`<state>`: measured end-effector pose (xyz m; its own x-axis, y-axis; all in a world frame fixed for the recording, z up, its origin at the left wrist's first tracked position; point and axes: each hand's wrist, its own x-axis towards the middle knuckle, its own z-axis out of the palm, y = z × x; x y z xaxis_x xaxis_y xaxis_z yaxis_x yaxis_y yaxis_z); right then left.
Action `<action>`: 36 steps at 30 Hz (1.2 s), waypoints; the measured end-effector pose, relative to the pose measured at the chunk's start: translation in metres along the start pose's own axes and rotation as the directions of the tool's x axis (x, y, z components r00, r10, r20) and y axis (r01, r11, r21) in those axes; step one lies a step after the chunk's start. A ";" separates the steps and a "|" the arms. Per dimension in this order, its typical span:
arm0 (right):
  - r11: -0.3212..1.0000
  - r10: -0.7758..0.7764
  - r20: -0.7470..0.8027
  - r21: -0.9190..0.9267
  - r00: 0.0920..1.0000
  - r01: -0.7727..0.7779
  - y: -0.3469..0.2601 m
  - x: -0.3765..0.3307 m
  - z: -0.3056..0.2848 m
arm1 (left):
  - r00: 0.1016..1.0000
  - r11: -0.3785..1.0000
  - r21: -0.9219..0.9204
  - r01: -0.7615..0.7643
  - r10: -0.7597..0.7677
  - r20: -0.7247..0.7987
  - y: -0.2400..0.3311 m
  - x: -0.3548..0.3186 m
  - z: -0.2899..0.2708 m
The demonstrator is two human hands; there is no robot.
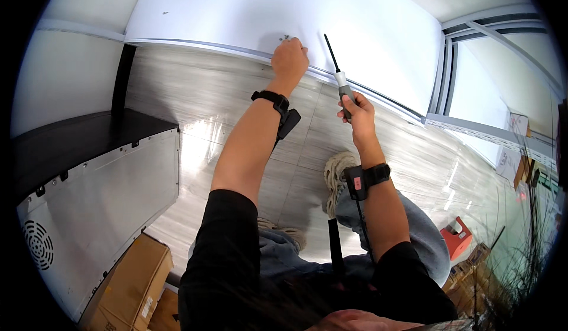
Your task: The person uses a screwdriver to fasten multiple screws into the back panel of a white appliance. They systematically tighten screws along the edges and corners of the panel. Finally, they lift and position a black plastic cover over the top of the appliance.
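In my right hand (pixel 360 113) is a screwdriver (pixel 341 79) with a grey and white handle, its dark shaft pointing up and away over the white shelf board (pixel 378 23). My left hand (pixel 290 60) reaches over the board's near edge, fingers curled together and largely hidden behind the back of the hand. Just past its fingertips lie several small metal pieces, perhaps screws (pixel 285 37). Whether one of them is between the fingers cannot be seen. Farther left on the board is another small dark piece (pixel 165 13).
A metal cabinet with a black top (pixel 89 133) and round vent stands at left, with a cardboard box (pixel 127 281) below it. Metal framing (pixel 444 82) rises at right. A red container (pixel 456 238) and more boxes sit at lower right on the grey tiled floor (pixel 302 130).
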<state>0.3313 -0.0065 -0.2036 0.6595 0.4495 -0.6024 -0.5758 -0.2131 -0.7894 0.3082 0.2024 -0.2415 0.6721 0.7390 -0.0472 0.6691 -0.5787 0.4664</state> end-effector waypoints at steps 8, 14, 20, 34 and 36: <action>0.996 -0.036 0.130 -0.071 0.991 0.045 0.004 0.001 0.040 | 0.999 0.990 -0.134 0.048 -0.045 0.023 -0.038 -0.003 -0.026; 0.957 -0.049 0.317 -0.256 0.947 0.135 0.025 -0.032 0.085 | 0.875 0.228 -0.868 0.441 -0.323 0.360 -0.111 -0.060 -0.069; 0.893 -0.024 0.404 -0.402 0.914 0.201 0.046 -0.052 0.119 | 0.763 -0.175 -0.904 0.391 -0.486 0.425 -0.161 -0.093 -0.117; 0.753 -0.169 0.399 -0.538 0.901 0.379 0.034 -0.048 0.128 | 0.741 -0.477 -0.827 0.298 -0.430 0.515 -0.161 -0.088 -0.118; 0.747 -0.188 0.392 -0.538 0.901 0.390 0.038 -0.052 0.125 | 0.751 -0.490 -0.823 0.288 -0.418 0.511 -0.160 -0.094 -0.118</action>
<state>0.2144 0.0702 -0.1878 0.5131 0.7847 -0.3478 0.0869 -0.4506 -0.8885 0.1007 0.2656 -0.2076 0.3869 0.6204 -0.6822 -0.3956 0.7799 0.4850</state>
